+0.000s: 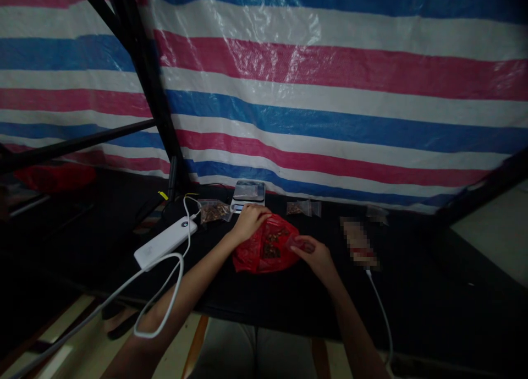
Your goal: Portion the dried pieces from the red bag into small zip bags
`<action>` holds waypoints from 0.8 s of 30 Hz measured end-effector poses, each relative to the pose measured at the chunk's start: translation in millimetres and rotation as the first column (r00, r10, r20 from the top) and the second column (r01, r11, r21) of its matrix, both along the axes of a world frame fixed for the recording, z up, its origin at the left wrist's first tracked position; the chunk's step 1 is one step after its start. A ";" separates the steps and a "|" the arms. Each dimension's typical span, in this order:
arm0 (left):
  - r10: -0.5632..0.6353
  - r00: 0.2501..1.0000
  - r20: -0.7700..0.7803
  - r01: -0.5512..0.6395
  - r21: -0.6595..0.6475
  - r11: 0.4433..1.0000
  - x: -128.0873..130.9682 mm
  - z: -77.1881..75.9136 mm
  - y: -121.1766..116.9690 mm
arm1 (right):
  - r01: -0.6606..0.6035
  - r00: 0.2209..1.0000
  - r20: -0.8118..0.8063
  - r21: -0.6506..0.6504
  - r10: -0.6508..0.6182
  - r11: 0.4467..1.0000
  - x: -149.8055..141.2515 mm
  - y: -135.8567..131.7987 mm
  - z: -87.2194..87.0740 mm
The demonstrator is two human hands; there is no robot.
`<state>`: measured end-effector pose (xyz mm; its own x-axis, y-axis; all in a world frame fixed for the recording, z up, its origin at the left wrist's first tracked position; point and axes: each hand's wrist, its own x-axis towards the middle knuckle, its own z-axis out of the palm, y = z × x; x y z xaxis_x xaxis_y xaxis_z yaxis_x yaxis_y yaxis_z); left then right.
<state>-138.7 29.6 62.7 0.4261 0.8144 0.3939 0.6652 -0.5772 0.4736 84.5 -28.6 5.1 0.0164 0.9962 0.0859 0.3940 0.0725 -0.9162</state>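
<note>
A red plastic bag (264, 252) with dark brown pieces in it lies on the black table (247, 296). My left hand (251, 220) rests on the bag's upper left edge, fingers curled over it. My right hand (312, 252) is at the bag's right side, its fingers pinched on a small clear pouch (299, 242) held over the bag. A small digital scale (248, 195) with a filled pouch on it stands just behind my left hand.
Small clear pouches of brown pieces lie to the left (213, 211) and right (303, 207) of the scale. A white power bank (165, 250) with a looping white cable lies at the left. A striped tarp (330, 93) hangs behind the table. A blurred object (358, 244) lies at the right.
</note>
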 end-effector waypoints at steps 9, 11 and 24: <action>0.031 0.991 0.127 -0.041 0.079 0.996 -10.9 18.7 -20.5 | -0.099 0.962 0.273 0.332 0.005 0.938 10.8 0.0 67.5; 0.030 0.991 0.131 -0.040 0.081 0.996 -12.0 18.9 -22.3 | -0.172 0.940 0.337 0.331 0.054 0.928 13.8 -0.2 75.0; 0.010 0.981 0.195 -0.025 0.077 0.997 -1.9 12.4 -26.0 | -0.475 0.695 0.697 0.263 0.174 0.840 -27.0 -16.4 66.5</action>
